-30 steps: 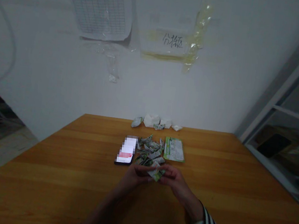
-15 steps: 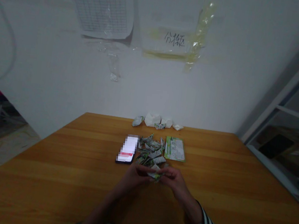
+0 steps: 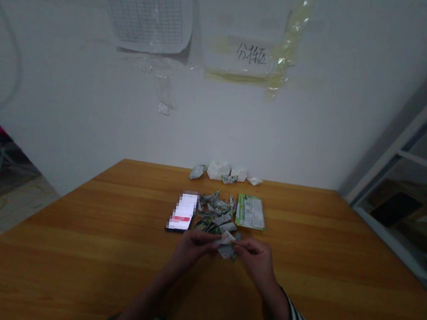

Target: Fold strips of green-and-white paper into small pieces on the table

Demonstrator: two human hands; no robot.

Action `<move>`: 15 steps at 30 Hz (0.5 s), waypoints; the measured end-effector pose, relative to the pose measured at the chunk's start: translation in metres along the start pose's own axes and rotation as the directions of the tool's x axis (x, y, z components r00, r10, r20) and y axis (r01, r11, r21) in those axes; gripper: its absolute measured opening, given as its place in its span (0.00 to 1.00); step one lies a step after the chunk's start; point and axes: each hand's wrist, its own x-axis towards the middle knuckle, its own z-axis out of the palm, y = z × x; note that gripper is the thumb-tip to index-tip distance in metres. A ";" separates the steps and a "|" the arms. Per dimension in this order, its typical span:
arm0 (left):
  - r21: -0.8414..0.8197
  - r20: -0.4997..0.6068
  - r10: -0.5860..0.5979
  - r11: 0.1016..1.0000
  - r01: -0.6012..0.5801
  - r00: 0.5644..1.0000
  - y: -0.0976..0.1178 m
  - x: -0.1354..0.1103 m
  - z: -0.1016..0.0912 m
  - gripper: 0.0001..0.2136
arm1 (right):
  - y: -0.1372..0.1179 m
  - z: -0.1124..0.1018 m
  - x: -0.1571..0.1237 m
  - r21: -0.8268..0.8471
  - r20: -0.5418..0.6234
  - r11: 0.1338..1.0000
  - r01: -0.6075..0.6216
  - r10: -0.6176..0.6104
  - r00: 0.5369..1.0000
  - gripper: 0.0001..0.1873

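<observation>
Crumpled green-and-white foil wrapper (image 3: pixel 227 249) being pinched, fingers of left hand (image 3: pixel 192 248) and right hand (image 3: pixel 258 259) clamping on it, just near a heap of torn foil wrappers (image 3: pixel 214 214), black smartphone (image 3: pixel 181 212) lying left of heap, flat green printed packet (image 3: pixel 250 212) lying right of heap.

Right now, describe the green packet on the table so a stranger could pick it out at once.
On the wooden table, find the central heap of crumpled wrappers. The packet lies just right of that heap, and unlike its crumpled neighbours it is flat, rectangular, green-edged and printed.
</observation>
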 end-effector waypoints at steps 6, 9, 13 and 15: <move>-0.001 -0.140 0.035 0.999 -0.036 0.989 -0.004 0.002 0.007 0.10 | -0.001 0.006 -0.003 -0.008 -0.079 1.000 -0.007 0.007 0.997 0.10; -0.056 -0.195 0.003 0.998 -0.014 0.981 -0.003 -0.002 0.014 0.12 | -0.005 0.014 -0.005 0.046 -0.124 0.998 -0.035 0.040 0.991 0.13; -0.216 -0.248 -0.053 0.976 -0.002 0.967 -0.001 -0.007 0.022 0.12 | -0.010 0.022 -0.007 0.143 -0.165 0.985 -0.101 0.124 0.978 0.16; -0.299 -0.251 -0.076 0.954 -0.003 0.965 0.000 -0.007 0.024 0.13 | -0.011 0.023 -0.008 0.177 -0.169 0.976 -0.130 0.160 0.973 0.15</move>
